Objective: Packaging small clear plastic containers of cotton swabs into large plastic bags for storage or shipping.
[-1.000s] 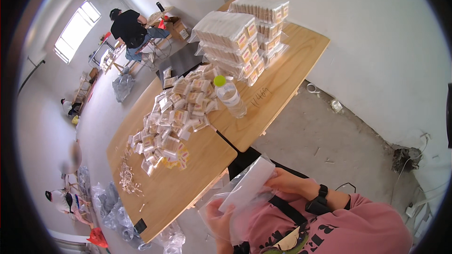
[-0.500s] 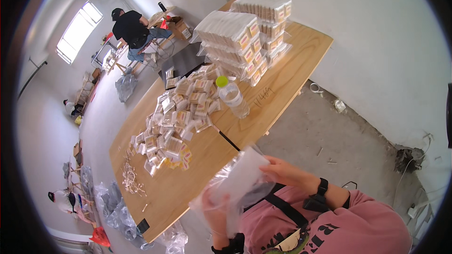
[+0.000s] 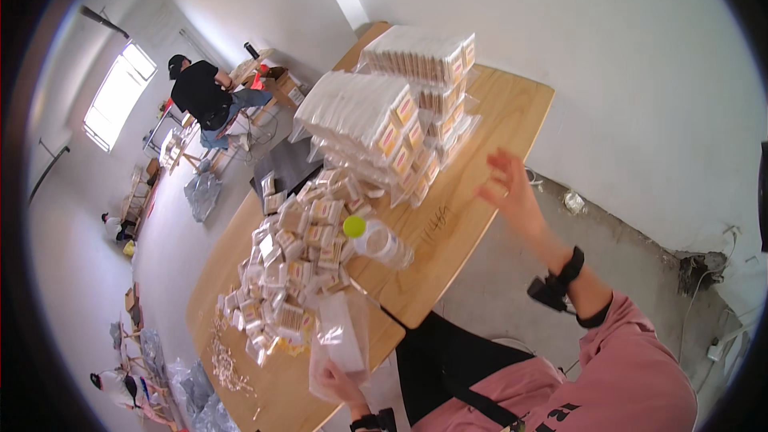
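My left hand [image 3: 340,384] grips the lower end of a clear plastic bag [image 3: 346,340] with a white flat layer in it, held over the near table edge. My right hand [image 3: 512,196] is raised above the table's right edge, fingers apart and slightly blurred, with nothing in it. Beyond the bag lies a heap of small clear packs of cotton swabs [image 3: 292,260]. A clear bottle with a green cap [image 3: 380,244] leans beside the heap. Behind it, large bagged bundles of swab packs [image 3: 352,116] are stacked high, nearest to my right hand.
Loose cotton swabs [image 3: 228,360] lie scattered at the wooden table's [image 3: 512,104] left part. A dark flat sheet [image 3: 288,164] sits behind the heap. A person in black [image 3: 204,96] sits at a far table. Grey plastic bags [image 3: 200,392] lie on the floor at left.
My right hand has let go of the plastic bag and moved up toward the stacked bundles. My left hand has shifted left with the bag. The view has tilted, so the table appears lower.
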`<control>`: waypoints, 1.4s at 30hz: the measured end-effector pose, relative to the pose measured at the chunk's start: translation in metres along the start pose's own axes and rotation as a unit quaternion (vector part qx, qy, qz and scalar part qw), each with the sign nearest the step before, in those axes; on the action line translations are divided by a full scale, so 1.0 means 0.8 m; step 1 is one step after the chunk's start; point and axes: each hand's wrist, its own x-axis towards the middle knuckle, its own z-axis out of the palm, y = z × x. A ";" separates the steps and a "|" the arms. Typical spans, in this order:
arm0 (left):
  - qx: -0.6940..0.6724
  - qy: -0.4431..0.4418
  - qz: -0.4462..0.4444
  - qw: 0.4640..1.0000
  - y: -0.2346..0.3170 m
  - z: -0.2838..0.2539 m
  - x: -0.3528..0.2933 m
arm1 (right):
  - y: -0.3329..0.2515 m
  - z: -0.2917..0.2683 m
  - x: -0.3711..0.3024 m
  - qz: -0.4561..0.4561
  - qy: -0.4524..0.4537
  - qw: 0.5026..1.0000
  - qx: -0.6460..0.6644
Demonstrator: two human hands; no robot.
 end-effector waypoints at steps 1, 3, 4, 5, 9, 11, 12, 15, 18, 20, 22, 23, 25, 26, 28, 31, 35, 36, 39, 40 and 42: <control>0.002 0.059 0.041 0.997 -0.016 0.003 -0.003 | 0.001 -0.008 0.035 -0.054 0.027 0.997 -0.056; 0.001 0.115 0.081 0.990 -0.014 0.021 -0.006 | 0.008 -0.012 0.098 -0.065 0.057 0.992 -0.090; 0.004 0.113 0.069 0.991 -0.002 0.023 -0.012 | 0.012 -0.015 0.125 -0.072 0.085 0.986 -0.122; 0.012 0.117 0.055 0.992 0.012 0.018 -0.020 | 0.017 -0.011 0.148 -0.074 0.085 0.986 -0.124; 0.035 0.087 -0.006 0.996 0.042 0.005 -0.040 | 0.038 0.013 0.208 -0.102 0.089 0.977 -0.166; 0.030 0.058 0.009 0.998 0.053 0.003 -0.045 | 0.049 0.021 0.223 -0.108 0.099 0.977 -0.157; 0.056 0.066 0.013 0.996 0.067 0.006 -0.049 | 0.054 0.025 0.227 -0.112 0.098 0.984 -0.096; 0.025 0.060 0.063 0.996 0.077 0.007 -0.054 | 0.046 0.043 0.229 -0.124 0.058 0.991 -0.002; 0.005 0.070 0.082 0.994 0.062 0.011 -0.046 | 0.030 0.042 0.235 -0.189 0.021 0.982 -0.012; 0.016 0.080 0.071 0.994 0.059 0.014 -0.046 | 0.027 0.041 0.241 -0.243 0.020 0.968 -0.056; 0.025 0.090 0.061 0.994 0.064 0.017 -0.046 | 0.025 0.042 0.243 -0.182 -0.008 0.980 0.085; 0.049 0.082 0.073 0.993 0.070 0.015 -0.048 | 0.029 0.041 0.243 -0.180 -0.009 0.980 0.084; 0.072 0.073 0.085 0.991 0.075 0.016 -0.049 | 0.034 0.036 0.243 -0.132 -0.018 0.990 0.046; 0.049 0.081 0.052 0.994 0.075 0.015 -0.048 | 0.032 0.032 0.239 -0.131 -0.019 0.990 0.046; 0.026 0.090 0.019 0.995 0.072 0.013 -0.046 | 0.026 0.020 0.230 -0.058 -0.009 0.996 0.066; 0.010 0.093 0.045 0.995 0.066 0.017 -0.048 | 0.022 -0.001 0.231 -0.031 0.081 0.986 0.144; -0.051 0.085 -0.027 0.995 0.088 0.016 -0.052 | -0.023 -0.011 0.249 -0.191 0.176 0.964 -0.048; -0.083 0.076 -0.073 0.991 0.089 0.013 -0.053 | -0.047 -0.012 0.256 -0.219 0.143 0.955 -0.137; 0.057 0.046 0.046 0.996 0.084 0.007 -0.052 | -0.103 -0.007 0.285 -0.231 0.044 0.904 -0.356; 0.059 0.045 0.047 0.996 0.080 0.006 -0.052 | -0.114 -0.002 0.297 -0.214 -0.027 0.853 -0.475; 0.096 0.064 0.085 0.990 0.073 0.007 -0.050 | -0.128 0.002 0.318 -0.125 -0.106 0.859 -0.486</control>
